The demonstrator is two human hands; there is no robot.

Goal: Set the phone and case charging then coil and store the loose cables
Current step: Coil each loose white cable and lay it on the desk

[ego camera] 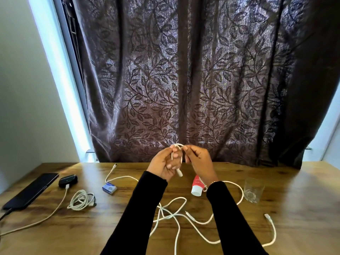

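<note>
Cable [177, 152] raised above tabletop [294, 208], first small loop formed; left hand [165, 165] curls round loop and plug end, right hand [197, 160] pinches the strand just beside it. We judge step in hand: coiling loose cables; phone [30, 191] and case [67, 180] at far left each appear plugged in. Next move calls for drawing slack up from the tangle [176, 216] and laying even turns into the left hand. Count: one coil [81, 199] already wound, one phone, one case; loose cables at least two, exact number unclear
</note>
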